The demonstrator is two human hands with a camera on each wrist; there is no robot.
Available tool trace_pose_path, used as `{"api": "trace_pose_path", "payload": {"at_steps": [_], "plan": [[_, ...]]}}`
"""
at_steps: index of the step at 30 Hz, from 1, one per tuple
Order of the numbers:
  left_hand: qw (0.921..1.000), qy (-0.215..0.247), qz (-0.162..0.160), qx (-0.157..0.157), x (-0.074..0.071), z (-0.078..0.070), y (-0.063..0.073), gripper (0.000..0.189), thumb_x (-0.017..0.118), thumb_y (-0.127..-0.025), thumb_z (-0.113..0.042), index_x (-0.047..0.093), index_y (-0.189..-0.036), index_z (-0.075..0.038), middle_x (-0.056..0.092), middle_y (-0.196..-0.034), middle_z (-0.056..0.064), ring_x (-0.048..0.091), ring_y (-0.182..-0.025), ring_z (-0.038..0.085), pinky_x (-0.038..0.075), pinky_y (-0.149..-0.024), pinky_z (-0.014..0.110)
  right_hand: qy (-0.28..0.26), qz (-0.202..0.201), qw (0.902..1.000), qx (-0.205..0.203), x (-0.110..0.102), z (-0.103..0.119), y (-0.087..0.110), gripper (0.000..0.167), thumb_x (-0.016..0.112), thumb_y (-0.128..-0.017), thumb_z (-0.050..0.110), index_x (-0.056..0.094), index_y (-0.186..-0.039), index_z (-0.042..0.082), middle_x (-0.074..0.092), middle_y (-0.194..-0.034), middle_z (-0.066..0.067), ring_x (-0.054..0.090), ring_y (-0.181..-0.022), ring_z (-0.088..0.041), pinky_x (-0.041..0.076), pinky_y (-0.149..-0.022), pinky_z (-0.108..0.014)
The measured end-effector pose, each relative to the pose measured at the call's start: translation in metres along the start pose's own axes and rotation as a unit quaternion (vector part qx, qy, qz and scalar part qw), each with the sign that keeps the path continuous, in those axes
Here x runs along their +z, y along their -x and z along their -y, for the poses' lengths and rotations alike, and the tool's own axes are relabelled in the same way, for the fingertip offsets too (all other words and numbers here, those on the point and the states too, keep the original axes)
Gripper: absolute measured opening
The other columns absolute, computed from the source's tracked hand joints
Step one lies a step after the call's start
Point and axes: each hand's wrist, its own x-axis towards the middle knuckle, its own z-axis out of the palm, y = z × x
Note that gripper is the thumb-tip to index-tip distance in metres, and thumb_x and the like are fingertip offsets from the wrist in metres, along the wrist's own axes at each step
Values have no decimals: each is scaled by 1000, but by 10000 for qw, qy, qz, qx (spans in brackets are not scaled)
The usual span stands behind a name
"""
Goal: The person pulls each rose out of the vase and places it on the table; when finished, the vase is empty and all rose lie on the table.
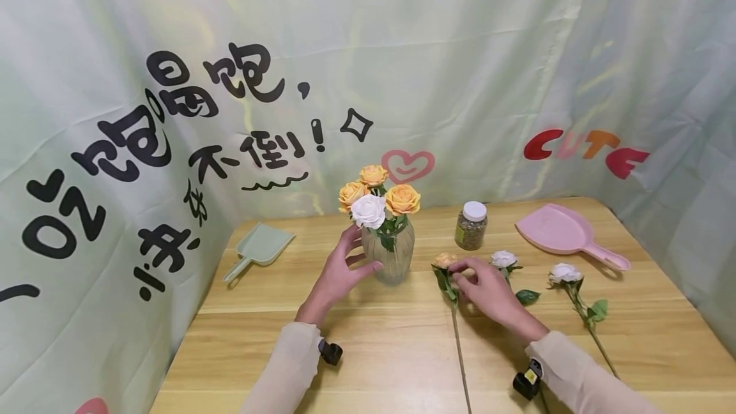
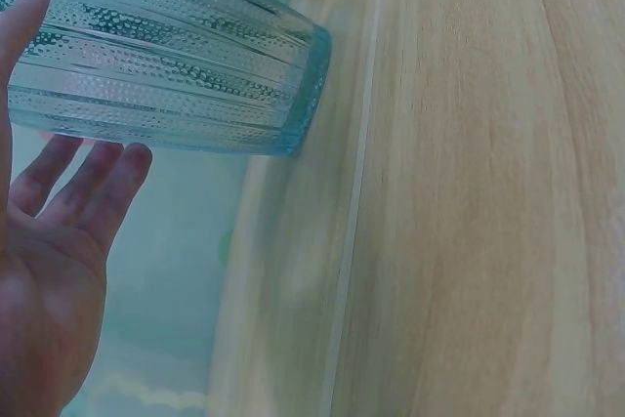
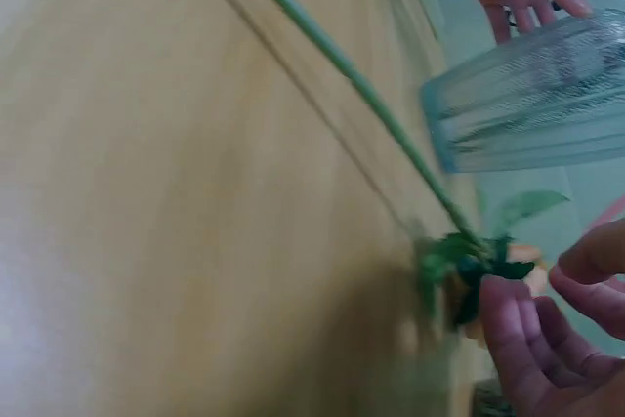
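Table [image 1: 379, 363]: wood, in front of you.
Vase [image 1: 398, 254]: upright at your 12 o'clock, mouth up; three orange blooms [image 1: 402, 199] and one white [image 1: 368, 211] above its rim.
Orange rose [image 1: 445, 260]: at the vase's 3 o'clock, apart from it; long axis nearly 12-to-6, bloom toward 12, stem running back toward you.
Left hand [image 1: 342, 267]: your thumb and fingers spread about the vase's 9 o'clock side.
Right hand [image 1: 487, 287]: your fingers curve at the orange rose's bloom; you can't tell whether they pinch it.
Jar [image 1: 471, 227]: at the vase's 2 o'clock.
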Motion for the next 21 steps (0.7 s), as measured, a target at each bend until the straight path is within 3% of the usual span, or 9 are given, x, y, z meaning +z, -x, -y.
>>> {"api": "trace_pose_path", "payload": {"at_steps": [3, 8, 14, 21], "plan": [[10000, 27, -12, -19, 0, -1, -1, 94, 89, -95, -24, 33, -170, -29, 46, -168, 9, 49, -152, 36, 52, -121, 55, 230, -271, 9989, -319, -9, 7, -5, 23, 64, -110, 12, 70, -130, 3, 69, -128, -21, 75, -90, -23, 62, -73, -30], [10000, -2, 1, -5, 0, 0, -1, 95, 89, -94, -28, 32, -170, -29, 45, -169, 9, 50, -152, 36, 52, -121, 54, 152, -437, 9962, -743, -21, 20, -17, 30, 61, -114, 23, 67, -138, 6, 71, -133, -16, 71, -115, -31, 63, -95, -45], [10000, -39, 1, 9, 0, 1, 0, 94, 89, -94, -32, 33, -170, -32, 46, -168, 6, 51, -152, 34, 53, -121, 52, -635, -49, 9933, -969, -23, 38, -37, 44, 62, -113, 34, 57, -152, 13, 61, -151, -13, 61, -137, -35, 56, -113, -49], [10000, -12, -3, 56, -1, 1, -1, 94, 90, -94, -30, 33, -170, -31, 46, -169, 7, 50, -152, 35, 53, -121, 53, -1289, 634, 9817, -1250, -1, 58, -55, 68, 72, -107, 24, 40, -166, 10, 43, -168, -20, 44, -153, -46, 48, -121, -65]]}}
